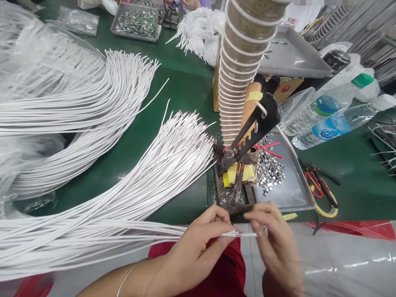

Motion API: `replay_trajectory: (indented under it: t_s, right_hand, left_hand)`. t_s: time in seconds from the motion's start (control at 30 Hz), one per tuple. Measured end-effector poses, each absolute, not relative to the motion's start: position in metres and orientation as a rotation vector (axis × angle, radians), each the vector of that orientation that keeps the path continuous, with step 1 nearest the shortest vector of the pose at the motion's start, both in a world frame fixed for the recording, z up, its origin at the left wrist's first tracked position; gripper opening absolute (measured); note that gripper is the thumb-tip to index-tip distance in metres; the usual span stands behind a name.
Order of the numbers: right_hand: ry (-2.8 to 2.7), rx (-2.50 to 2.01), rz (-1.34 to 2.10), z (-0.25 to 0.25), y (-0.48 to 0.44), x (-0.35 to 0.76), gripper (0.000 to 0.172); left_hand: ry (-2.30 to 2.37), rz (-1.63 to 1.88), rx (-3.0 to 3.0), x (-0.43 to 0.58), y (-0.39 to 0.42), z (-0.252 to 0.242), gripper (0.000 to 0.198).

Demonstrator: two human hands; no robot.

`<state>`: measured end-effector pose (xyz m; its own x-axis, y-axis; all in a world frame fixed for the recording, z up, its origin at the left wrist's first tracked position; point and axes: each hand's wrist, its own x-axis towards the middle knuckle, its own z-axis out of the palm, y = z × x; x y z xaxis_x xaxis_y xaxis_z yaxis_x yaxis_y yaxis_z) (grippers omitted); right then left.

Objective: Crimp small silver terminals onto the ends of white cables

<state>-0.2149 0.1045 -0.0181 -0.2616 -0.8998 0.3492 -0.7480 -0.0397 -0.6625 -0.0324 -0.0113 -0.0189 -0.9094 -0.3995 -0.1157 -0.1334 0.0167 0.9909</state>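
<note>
My left hand point(201, 243) is closed around a few white wires point(148, 231), whose ends stick out past its fingertips. Just to the right, my right hand point(275, 239) pinches the tip of one of these wires point(246, 234); it is somewhat blurred. Both hands are at the table's front edge, below a black-levered soldering stand point(247, 136) with a copper-coloured tip and yellow tape. A large bundle of white wires point(173, 156) fans out on the table to the left, its ends close to the stand. Whether a small part sits at the wire tip I cannot tell.
A ribbed hose point(244, 62) rises behind the stand. A metal tray point(297, 189) holds small metal pieces point(270, 173). Right of it lie pliers point(324, 173) and a yellow tape roll point(328, 212). Two water bottles point(340, 123) lie farther back. More wires point(93, 103) fill the left.
</note>
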Motion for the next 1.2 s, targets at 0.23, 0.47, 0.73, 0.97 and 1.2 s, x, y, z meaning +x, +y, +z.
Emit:
replay_trajectory:
  t_s: [0.23,0.47,0.73,0.97,1.2]
  right_hand:
    - [2.601,-1.808,-0.861,-0.046,0.087,-0.288,0.022]
    - [2.575,-1.778,-0.846,-0.049,0.086,-0.291,0.021]
    - [2.191,-1.741,-1.279,-0.030,0.097,-0.232,0.015]
    - [1.954,-1.840,-1.356,-0.035,0.101,-0.199,0.032]
    - [2.005,-1.894,-1.357,-0.031,0.097,-0.194,0.030]
  left_hand:
    - [-1.980,-2.075,0.640,-0.034,-0.011,-0.013,0.024]
    - [-1.798,-2.090,0.803,-0.036,-0.008,-0.020,0.008]
    - [-1.632,-2.113,0.820,-0.041,-0.015,-0.021,0.015]
    - [-1.392,-2.245,0.739,-0.047,-0.018,-0.019,0.016]
    - [-1.394,-2.271,0.808,-0.047,-0.019,-0.016,0.014]
